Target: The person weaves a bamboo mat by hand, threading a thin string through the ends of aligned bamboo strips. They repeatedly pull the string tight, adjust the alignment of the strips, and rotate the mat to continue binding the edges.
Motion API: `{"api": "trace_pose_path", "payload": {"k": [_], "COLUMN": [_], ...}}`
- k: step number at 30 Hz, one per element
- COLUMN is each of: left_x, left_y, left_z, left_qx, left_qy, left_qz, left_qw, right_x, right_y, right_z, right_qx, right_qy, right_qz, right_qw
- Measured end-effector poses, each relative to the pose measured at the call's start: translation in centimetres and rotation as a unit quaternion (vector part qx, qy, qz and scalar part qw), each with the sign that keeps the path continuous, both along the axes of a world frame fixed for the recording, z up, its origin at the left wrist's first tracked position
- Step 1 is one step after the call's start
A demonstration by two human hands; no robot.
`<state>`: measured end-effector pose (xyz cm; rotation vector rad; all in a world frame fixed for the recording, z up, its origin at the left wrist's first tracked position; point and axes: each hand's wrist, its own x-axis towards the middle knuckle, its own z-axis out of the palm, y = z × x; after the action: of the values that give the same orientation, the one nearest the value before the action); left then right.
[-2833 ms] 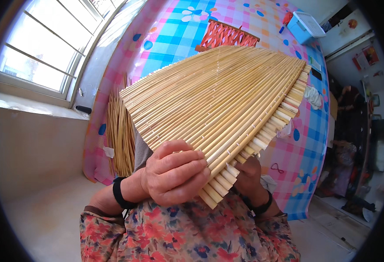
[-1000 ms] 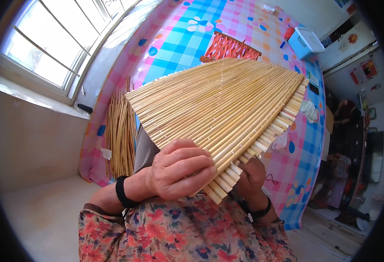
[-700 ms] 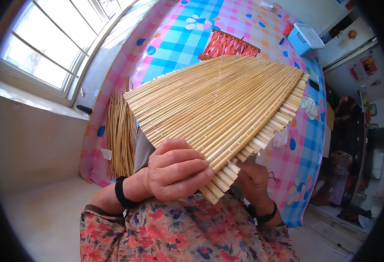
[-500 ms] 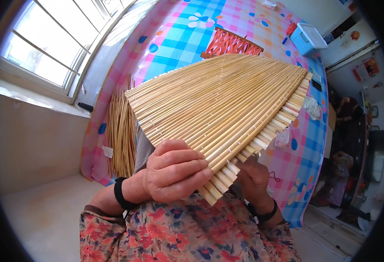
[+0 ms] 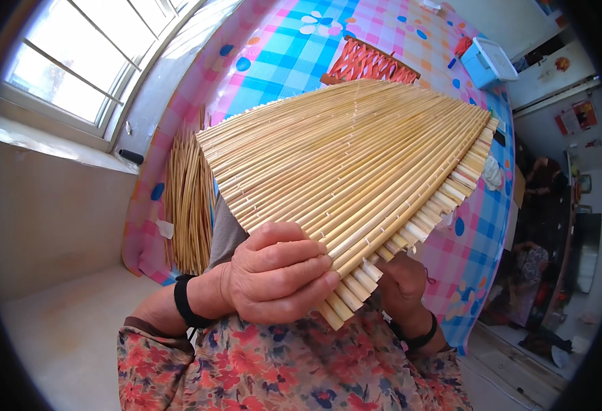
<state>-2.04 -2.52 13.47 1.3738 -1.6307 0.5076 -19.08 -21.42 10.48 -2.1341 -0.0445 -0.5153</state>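
A large mat of straw-coloured reeds point(image 5: 342, 161), stitched with white thread, spreads before me over my lap. Its right side is folded, so a row of cut reed ends shows beneath the top layer. My left hand point(image 5: 277, 274) is closed on the near corner of the mat, fingers over the top reeds. Under the right edge, my right hand point(image 5: 403, 281) is curled close to the cut ends. The mat covers part of its fingers, and what they hold is hidden.
Loose reeds point(image 5: 188, 205) lie bundled at the left beside the window wall. A red ribbon lattice on a frame point(image 5: 373, 63) lies beyond the mat on the checked sheet point(image 5: 273, 65). Farther right are a blue lidded box point(image 5: 487, 63) and a white cloth point(image 5: 492, 172). Another person point(image 5: 544, 175) is far right.
The mat and my left hand sit slightly lower and farther right in view. My right hand remains under the mat's edge, its grip much the same.
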Motion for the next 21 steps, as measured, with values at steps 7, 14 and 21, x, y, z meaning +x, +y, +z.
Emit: {"api": "trace_pose_path", "payload": {"k": [7,14,21], "left_x": [0.1,0.2,0.2], "left_y": [0.0,0.2,0.1], "left_z": [0.0,0.0,0.0], "left_qx": [-0.010,-0.012,-0.012], "left_qy": [0.013,0.009,0.018], "left_qz": [-0.003,0.000,-0.007], "left_qw": [1.000,1.000,1.000], "right_x": [0.7,0.8,0.6], "right_y": [0.3,-0.2,-0.1], "right_z": [0.3,0.8,-0.5], "right_qx": [0.006,0.010,0.068], "right_qy": [0.000,0.040,0.042], "right_qz": [-0.013,0.014,0.011], "right_qw": [1.000,0.999,0.997]}}
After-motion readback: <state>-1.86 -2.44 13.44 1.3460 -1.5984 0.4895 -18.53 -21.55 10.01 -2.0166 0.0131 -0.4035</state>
